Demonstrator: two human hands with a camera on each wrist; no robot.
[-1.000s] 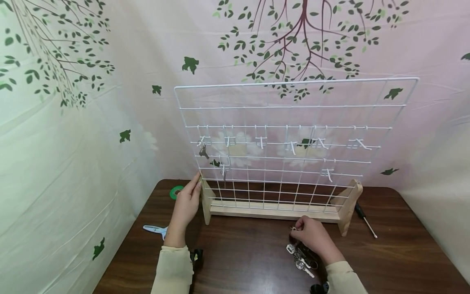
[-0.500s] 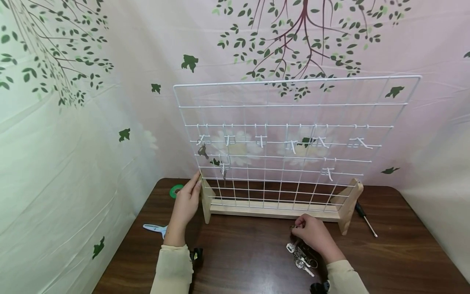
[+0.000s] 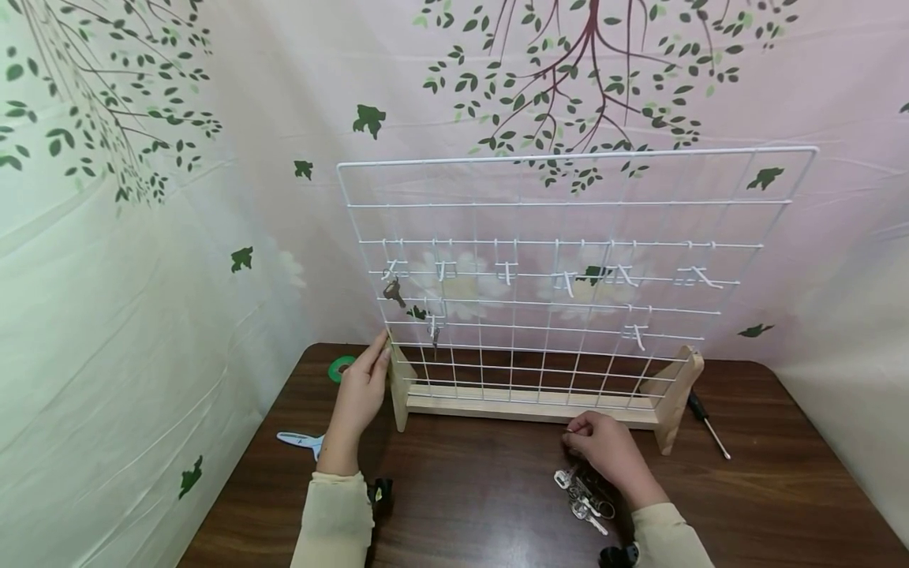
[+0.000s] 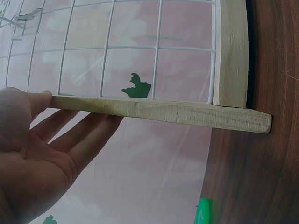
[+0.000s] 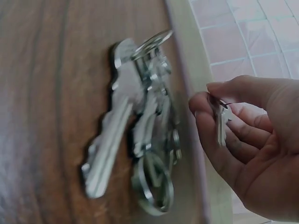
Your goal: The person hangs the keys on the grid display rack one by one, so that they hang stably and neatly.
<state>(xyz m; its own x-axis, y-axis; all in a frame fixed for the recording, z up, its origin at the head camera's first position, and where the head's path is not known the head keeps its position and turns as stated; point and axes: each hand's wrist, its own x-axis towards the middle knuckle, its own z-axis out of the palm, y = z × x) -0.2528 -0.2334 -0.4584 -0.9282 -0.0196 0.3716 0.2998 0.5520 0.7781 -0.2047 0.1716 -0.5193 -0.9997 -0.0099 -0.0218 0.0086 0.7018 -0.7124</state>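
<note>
My left hand (image 3: 376, 364) lies flat with straight fingers against the left wooden foot (image 4: 163, 111) of a white wire grid rack (image 3: 568, 205); its palm (image 4: 42, 154) faces that foot. Just in front of the rack's wooden base (image 3: 525, 408), my right hand (image 3: 577, 439) pinches a small silver key (image 5: 220, 125) between thumb and fingers. A bunch of keys on rings (image 3: 584, 495) lies on the brown table (image 3: 461, 505) below that hand, also seen in the right wrist view (image 5: 140, 144). Two keys hang on hooks at the rack's left, one (image 3: 392, 292) above the other (image 3: 435, 334).
Several bare white hooks (image 3: 568, 280) sit along the grid's middle rows. A green tape roll (image 3: 341, 368) and light blue scissors (image 3: 301, 443) lie left of the rack, and a screwdriver (image 3: 706, 426) lies at its right foot. A leaf-printed curtain hangs behind.
My right hand has risen a little from the bunch of keys toward the rack's base, holding one key. The left hand has stayed on the wooden foot.
</note>
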